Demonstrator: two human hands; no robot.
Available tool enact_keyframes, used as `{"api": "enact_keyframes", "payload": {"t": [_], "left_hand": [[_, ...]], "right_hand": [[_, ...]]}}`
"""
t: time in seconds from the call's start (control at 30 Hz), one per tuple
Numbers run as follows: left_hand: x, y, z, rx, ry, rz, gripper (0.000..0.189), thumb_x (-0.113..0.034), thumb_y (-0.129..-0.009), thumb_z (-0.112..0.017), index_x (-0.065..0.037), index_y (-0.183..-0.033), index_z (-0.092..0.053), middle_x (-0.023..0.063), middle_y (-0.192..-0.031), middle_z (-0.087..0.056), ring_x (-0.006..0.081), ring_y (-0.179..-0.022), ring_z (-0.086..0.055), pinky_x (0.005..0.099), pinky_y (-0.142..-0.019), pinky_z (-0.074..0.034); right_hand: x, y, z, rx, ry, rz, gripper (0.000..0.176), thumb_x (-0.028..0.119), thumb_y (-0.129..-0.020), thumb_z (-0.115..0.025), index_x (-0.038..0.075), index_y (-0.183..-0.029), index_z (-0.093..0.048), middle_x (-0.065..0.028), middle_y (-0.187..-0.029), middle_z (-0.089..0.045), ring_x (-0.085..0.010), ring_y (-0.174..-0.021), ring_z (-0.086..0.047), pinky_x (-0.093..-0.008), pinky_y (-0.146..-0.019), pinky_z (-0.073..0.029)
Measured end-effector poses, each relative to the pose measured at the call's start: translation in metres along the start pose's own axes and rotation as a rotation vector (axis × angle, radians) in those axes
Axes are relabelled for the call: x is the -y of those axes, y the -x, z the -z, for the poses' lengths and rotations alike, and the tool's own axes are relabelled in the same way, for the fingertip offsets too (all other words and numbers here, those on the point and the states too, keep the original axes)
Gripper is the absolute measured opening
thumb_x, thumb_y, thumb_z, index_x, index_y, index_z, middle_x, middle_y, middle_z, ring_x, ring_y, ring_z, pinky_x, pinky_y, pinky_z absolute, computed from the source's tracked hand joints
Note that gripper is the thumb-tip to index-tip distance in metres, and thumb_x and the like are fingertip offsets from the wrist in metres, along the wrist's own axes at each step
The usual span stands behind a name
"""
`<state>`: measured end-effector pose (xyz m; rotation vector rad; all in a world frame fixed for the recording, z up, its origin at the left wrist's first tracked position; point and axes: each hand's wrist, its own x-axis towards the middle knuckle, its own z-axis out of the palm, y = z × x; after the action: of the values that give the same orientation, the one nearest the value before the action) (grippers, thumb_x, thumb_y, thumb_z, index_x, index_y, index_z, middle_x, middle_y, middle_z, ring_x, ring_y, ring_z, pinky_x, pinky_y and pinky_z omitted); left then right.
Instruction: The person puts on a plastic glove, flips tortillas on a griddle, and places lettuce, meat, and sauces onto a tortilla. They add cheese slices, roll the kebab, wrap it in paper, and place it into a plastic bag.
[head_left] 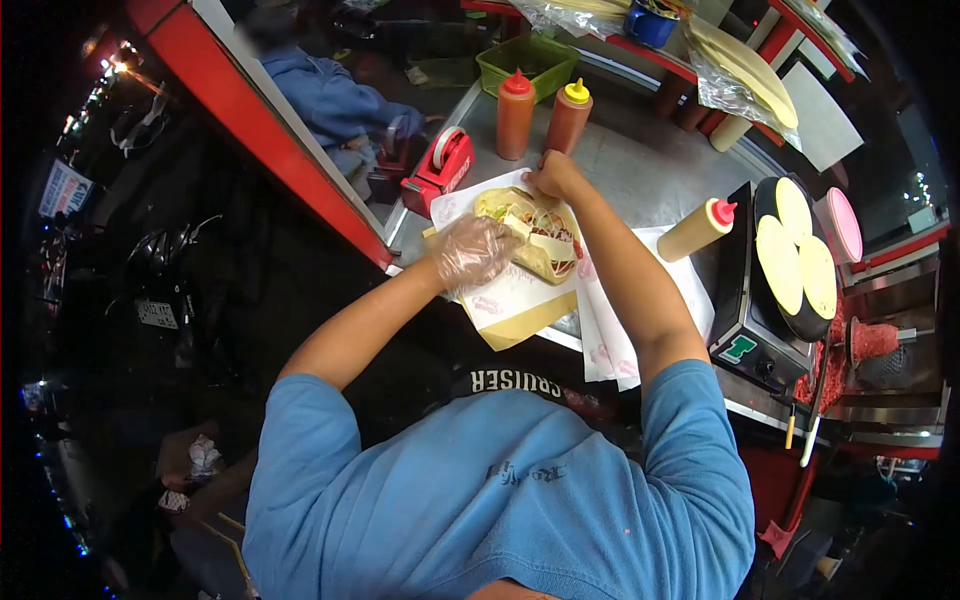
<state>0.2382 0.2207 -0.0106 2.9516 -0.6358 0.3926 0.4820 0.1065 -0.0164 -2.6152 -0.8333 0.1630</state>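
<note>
- The metal desk (640, 140) is standing inside a red-framed stall (250, 110); outside is looking dark.
- The paper (512, 302) is lying on the desk, carrying the filled flatbread (546, 258).
- The left hand (475, 253), in a clear glove, is curling its fingers over the flatbread; the right hand (553, 178) is pinching the paper's upper edge.
- Two bottles (514, 120) are containing reddish sauce, near the green basket (530, 66).
- The black griddle (806, 322) is carrying three pale rounds (779, 264).

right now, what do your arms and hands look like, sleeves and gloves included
Both arms come out of short, plain blue sleeves, part of a blue shirt with dark lettering. The left hand wears a loose, see-through, crinkled plastic glove reaching about the wrist. The right hand shows no glove, and I see no watch on either forearm.
</note>
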Motion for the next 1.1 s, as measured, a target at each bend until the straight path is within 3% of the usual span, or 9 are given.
{"api": "enact_keyframes", "payload": {"t": [0.2, 0.27, 0.37, 0.5, 0.67, 0.73, 0.8, 0.93, 1.1], "left_hand": [[0.0, 0.005, -0.009, -0.09, 0.066, 0.025, 0.041, -0.028, -0.088, -0.071, -0.017, -0.128, -0.065, 0.0048, -0.123, -0.069, 0.0265, -0.103, -0.069, 0.0411, -0.088, -0.055], [-0.003, 0.011, -0.014, -0.118, 0.08, 0.026, 0.04, -0.027, -0.088, -0.073, -0.017, -0.126, -0.065, 0.0054, -0.121, -0.069, 0.0272, -0.1, -0.07, 0.041, -0.084, -0.056], [-0.006, 0.017, -0.034, -0.508, 0.247, 0.137, 0.04, -0.024, -0.081, -0.08, -0.015, -0.116, -0.063, 0.0077, -0.115, -0.067, 0.0302, -0.096, -0.07, 0.0438, -0.081, -0.057], [-0.001, 0.018, -0.043, -0.508, 0.216, 0.208, 0.039, -0.027, -0.081, -0.08, -0.015, -0.115, -0.063, 0.0077, -0.118, -0.065, 0.0313, -0.094, -0.069, 0.0446, -0.081, -0.056], [0.013, -0.007, -0.003, 0.078, 0.096, 0.095, 0.035, -0.037, -0.084, -0.074, -0.016, -0.111, -0.067, 0.0055, -0.113, -0.063, 0.0291, -0.1, -0.065, 0.0414, -0.08, -0.055], [0.005, -0.02, 0.035, 0.074, -0.006, 0.056, 0.044, -0.041, -0.081, -0.075, -0.01, -0.112, -0.071, 0.0079, -0.109, -0.065, 0.0282, -0.109, -0.063, 0.041, -0.087, -0.054], [0.009, -0.038, 0.047, 0.263, -0.092, -0.043, 0.051, -0.046, -0.078, -0.077, -0.009, -0.113, -0.072, 0.01, -0.118, -0.066, 0.0308, -0.116, -0.06, 0.0414, -0.095, -0.051], [0.023, -0.05, 0.015, 0.187, -0.015, -0.209, 0.058, -0.049, -0.078, -0.078, -0.012, -0.122, -0.068, 0.0128, -0.143, -0.057, 0.0328, -0.13, -0.055, 0.0437, -0.107, -0.046], [0.021, -0.042, 0.019, 0.345, 0.295, 0.012, 0.084, -0.055, -0.08, -0.077, -0.008, -0.145, -0.049, 0.0139, -0.143, -0.057, 0.0334, -0.13, -0.056, 0.0444, -0.105, -0.048]], "right_hand": [[0.031, 0.048, 0.05, 0.179, -0.242, 0.083, 0.032, 0.035, -0.091, -0.074, 0.004, -0.101, -0.074, -0.0227, -0.097, -0.072, -0.0389, -0.094, -0.071, -0.0452, -0.08, -0.054], [0.042, 0.095, 0.061, -0.016, -0.34, 0.313, 0.022, 0.027, -0.094, -0.069, 0.005, -0.096, -0.071, -0.0232, -0.09, -0.07, -0.0411, -0.088, -0.068, -0.0479, -0.076, -0.052], [0.048, 0.147, 0.041, -0.122, -0.364, 0.307, 0.017, 0.022, -0.097, -0.064, 0.006, -0.097, -0.068, -0.0235, -0.087, -0.069, -0.044, -0.085, -0.067, -0.0502, -0.073, -0.052], [0.052, 0.164, 0.019, -0.208, -0.339, 0.16, 0.016, 0.02, -0.098, -0.063, 0.005, -0.097, -0.066, -0.0254, -0.086, -0.068, -0.0451, -0.081, -0.067, -0.0505, -0.071, -0.052], [0.027, 0.126, 0.018, -0.165, -0.327, 0.077, 0.02, 0.023, -0.098, -0.066, 0.004, -0.103, -0.066, -0.0228, -0.082, -0.071, -0.0394, -0.076, -0.07, -0.047, -0.07, -0.053], [0.013, 0.103, 0.025, 0.055, -0.58, -0.054, 0.037, 0.031, -0.092, -0.076, 0.004, -0.114, -0.065, -0.0199, -0.091, -0.074, -0.0327, -0.081, -0.072, -0.0463, -0.071, -0.052], [0.004, 0.086, 0.044, 0.047, -0.521, -0.096, 0.042, 0.033, -0.089, -0.079, 0.005, -0.118, -0.065, -0.0181, -0.099, -0.074, -0.0306, -0.087, -0.071, -0.0452, -0.073, -0.053], [-0.024, 0.057, 0.029, 0.001, -0.312, -0.069, 0.059, 0.03, -0.081, -0.087, 0.006, -0.127, -0.06, -0.0174, -0.109, -0.072, -0.0292, -0.095, -0.07, -0.0426, -0.078, -0.054], [-0.028, 0.039, 0.009, -0.028, -0.186, -0.011, 0.044, 0.012, -0.077, -0.084, 0.007, -0.116, -0.063, -0.0137, -0.098, -0.074, -0.03, -0.093, -0.071, -0.0406, -0.081, -0.055]]}}
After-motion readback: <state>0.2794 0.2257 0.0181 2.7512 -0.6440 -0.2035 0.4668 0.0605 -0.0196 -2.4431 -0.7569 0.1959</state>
